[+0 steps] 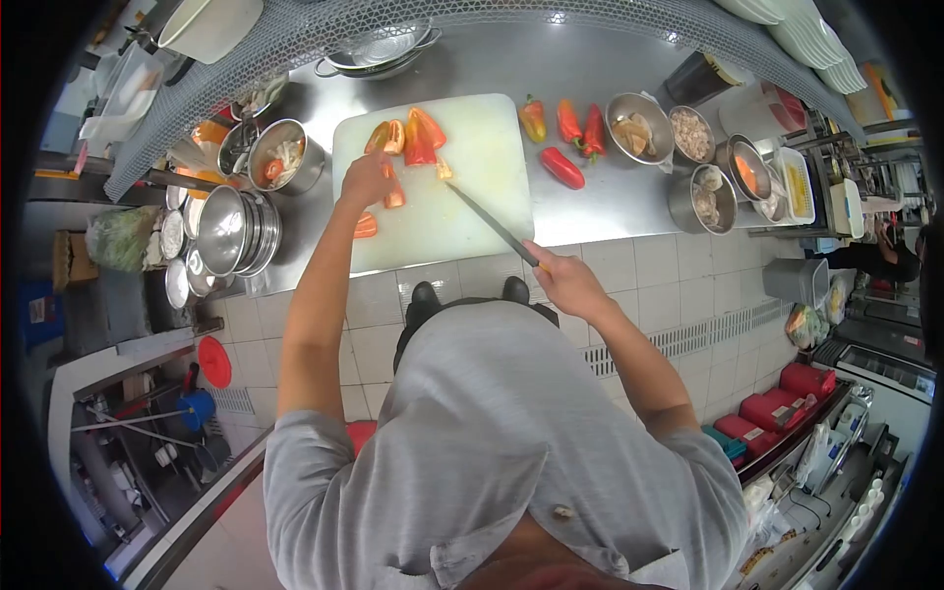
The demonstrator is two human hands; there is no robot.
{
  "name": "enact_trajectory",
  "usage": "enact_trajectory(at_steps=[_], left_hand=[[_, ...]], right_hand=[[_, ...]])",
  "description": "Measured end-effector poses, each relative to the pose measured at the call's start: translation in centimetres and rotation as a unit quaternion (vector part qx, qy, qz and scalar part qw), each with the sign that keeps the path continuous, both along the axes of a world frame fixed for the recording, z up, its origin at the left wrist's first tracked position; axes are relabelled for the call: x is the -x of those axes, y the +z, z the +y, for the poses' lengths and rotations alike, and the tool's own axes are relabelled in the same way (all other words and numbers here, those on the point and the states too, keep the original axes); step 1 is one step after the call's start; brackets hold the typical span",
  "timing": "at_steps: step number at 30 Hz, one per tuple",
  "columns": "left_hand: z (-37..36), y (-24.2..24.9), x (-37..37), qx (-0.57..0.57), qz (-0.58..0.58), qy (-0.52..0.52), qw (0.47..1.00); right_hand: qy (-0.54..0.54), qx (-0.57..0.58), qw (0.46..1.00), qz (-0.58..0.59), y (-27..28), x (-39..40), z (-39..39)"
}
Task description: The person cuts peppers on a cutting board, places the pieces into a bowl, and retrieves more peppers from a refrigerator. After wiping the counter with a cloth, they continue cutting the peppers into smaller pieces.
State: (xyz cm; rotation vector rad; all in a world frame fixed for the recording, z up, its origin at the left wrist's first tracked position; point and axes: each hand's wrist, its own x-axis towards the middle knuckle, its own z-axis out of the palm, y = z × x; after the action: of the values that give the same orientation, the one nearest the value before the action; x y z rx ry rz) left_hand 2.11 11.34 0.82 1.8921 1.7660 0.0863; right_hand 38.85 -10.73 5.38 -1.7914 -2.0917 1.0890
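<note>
On the white cutting board (pixel 482 216), cut pepper pieces (pixel 421 138) in orange and red lie in a group near the far left. My left hand (pixel 367 181) is over the board's left side, its fingers bent together at a pepper piece (pixel 394 189); the fingertips are partly hidden. In my right hand (pixel 568 282), at the board's near right corner, is the handle of a kitchen knife (pixel 492 224). Its blade slants across the board, with the tip close to a small pale pepper scrap (pixel 443 170). Another orange piece (pixel 366 225) lies by the board's left edge.
Right of the board are whole peppers (pixel 562 168) and metal bowls of food (pixel 637 128). To the left stand a pot with vegetable pieces (pixel 280 157) and stacked steel bowls (pixel 236 231). A mesh shelf (pixel 472 15) spans the far side. Someone in dark clothing (pixel 885 258) is at far right.
</note>
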Motion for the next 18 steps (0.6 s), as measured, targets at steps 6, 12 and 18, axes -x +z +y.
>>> enact_trajectory(at_steps=[6, 12, 18], left_hand=[[-1.9, -0.5, 1.0, -0.042, -0.143, 0.042, 0.988], [-3.0, 1.0, -1.2, -0.097, -0.047, 0.009, 0.994], [-3.6, 2.3, -3.1, -0.09, -0.026, 0.003, 0.996]], right_hand=[[-0.008, 0.037, 0.999, 0.023, 1.5, 0.8, -0.5], [0.024, 0.004, 0.999, 0.03, 0.6, 1.7, -1.0], [0.048, -0.011, 0.998, 0.028, 1.2, 3.0, -0.1]])
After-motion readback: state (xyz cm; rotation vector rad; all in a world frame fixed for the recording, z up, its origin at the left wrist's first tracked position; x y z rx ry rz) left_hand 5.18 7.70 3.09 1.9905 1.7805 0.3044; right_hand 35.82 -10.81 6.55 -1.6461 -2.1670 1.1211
